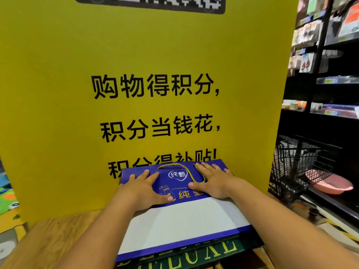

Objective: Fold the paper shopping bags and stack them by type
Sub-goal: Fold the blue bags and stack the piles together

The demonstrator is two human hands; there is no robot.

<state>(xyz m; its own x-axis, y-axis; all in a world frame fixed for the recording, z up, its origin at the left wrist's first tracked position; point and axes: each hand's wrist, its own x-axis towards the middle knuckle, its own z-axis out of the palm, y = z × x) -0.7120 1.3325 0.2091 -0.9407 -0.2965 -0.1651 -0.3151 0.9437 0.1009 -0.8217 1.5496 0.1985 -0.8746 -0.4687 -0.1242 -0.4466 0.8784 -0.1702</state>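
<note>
The blue-and-white paper shopping bag [180,224] lies flat on the wooden table [58,235], its open end away from the person and close against the foot of a big yellow sign board [58,94] printed with black Chinese characters. It rests on top of a dark green paper bag [213,251] with pale gold lettering, whose near edge sticks out from under it. Both hands are laid palm down on the blue upper band of the top bag. The left hand [142,188] has its fingers straight and spread, and its thumb stretches out to the right along the line where blue meets white. The right hand [211,180] is likewise flat with fingers slightly fanned and the thumb pointing left. The bag's yellow-and-blue twisted rope handle [186,169] lies looped on the blue paper between the two hands, one end running beside the right hand's index finger. To the right stand dark store shelves [330,74] of packaged goods and a black wire basket [297,158], with a pink basin [330,183] behind its mesh.
</note>
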